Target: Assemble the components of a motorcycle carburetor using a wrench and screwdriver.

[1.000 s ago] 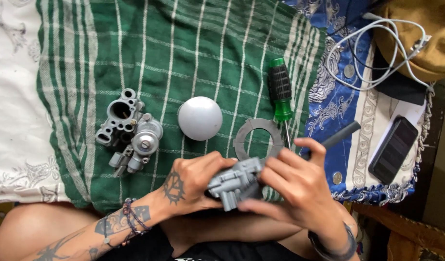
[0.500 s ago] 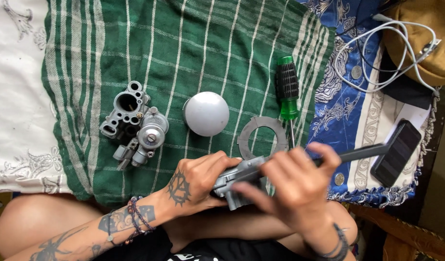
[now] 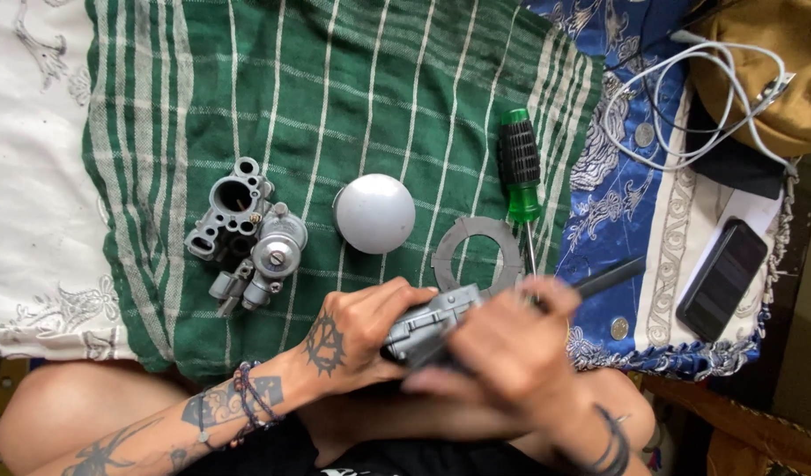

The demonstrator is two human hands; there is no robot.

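The left hand (image 3: 352, 339), a dark mark inked on its back, was clenched round a small grey metal casting (image 3: 427, 326), holding it low over the person's lap at the near edge of the cloth. The right hand (image 3: 502, 353) lay over the casting's right end, blurred, fingers curled about a dark slim tool (image 3: 608, 278) whose shaft stuck out to the right; how firmly it held I could not tell.

They sat cross-legged on a bed or the floor, I couldn't say which, with a green cloth striped in white (image 3: 335, 88) spread out ahead. To its left lay a white cloth with a grey printed pattern (image 3: 26, 176), to its right a blue patterned cloth (image 3: 625, 194).

On the green cloth, left of centre, sat a grey carburettor body (image 3: 247, 234). Just right of it was a pale grey dome-shaped cap (image 3: 374, 213), then a flat grey ring gasket (image 3: 476, 256) just beyond the hands. A screwdriver with a black and green handle (image 3: 520, 176) lay at the cloth's right edge, tip pointing near.

Far right, a white cable (image 3: 687, 106) looped over the blue cloth beside a mustard-yellow bag (image 3: 775, 70), and a dark phone (image 3: 721, 280) lay face up, its screen blank.
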